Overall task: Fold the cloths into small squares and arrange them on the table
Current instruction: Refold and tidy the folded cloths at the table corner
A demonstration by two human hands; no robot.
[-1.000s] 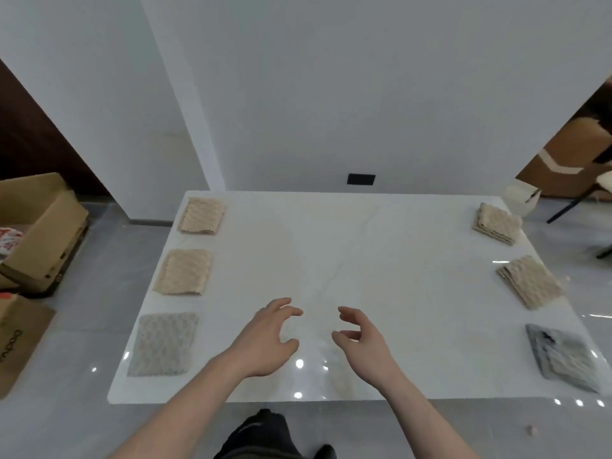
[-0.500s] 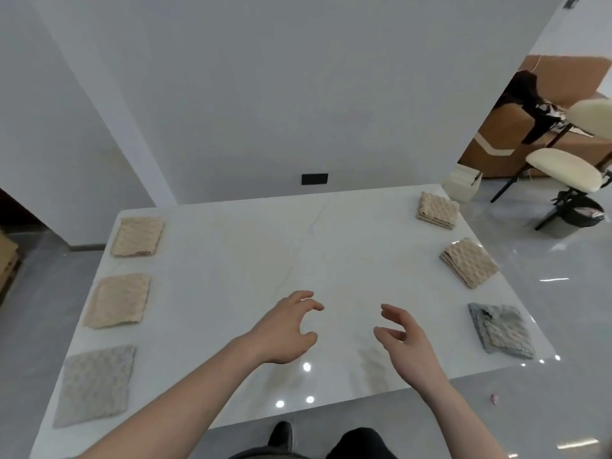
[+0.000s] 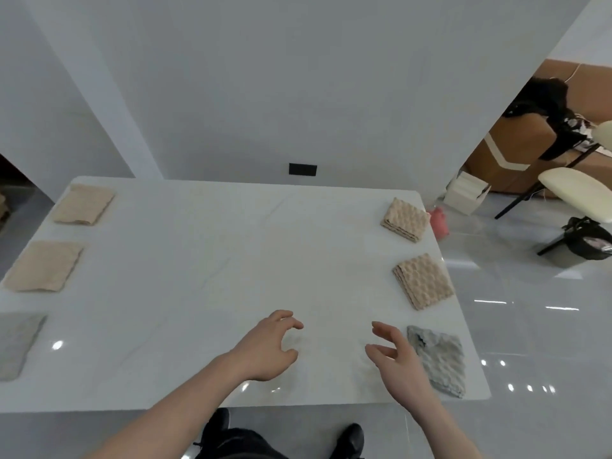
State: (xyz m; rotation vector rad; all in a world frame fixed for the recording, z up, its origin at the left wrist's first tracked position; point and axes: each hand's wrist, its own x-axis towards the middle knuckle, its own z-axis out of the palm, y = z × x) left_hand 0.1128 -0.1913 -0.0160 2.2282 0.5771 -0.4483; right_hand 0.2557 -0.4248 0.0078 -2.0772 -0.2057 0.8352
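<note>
Since the earlier frame both hands are carried a little toward the table's right side, so that the right hand is now seen just beside the grey folded cloth, where before a clear gap was kept. Nothing is held: the left hand and the right are both hung above the white table with fingers loosely curled and spread apart. Below the wrists, dark shoes are seen on the glossy floor. Beyond the right hand, two beige folded cloths are laid along the right edge, a nearer one and a farther one. Far to the left of the left hand, three flatter cloths are set in a column: a grey one, cut by the frame edge, then a beige one and another beige one. Past the table a white wall with a black outlet is seen; off to the right a cream chair is stood.
</note>
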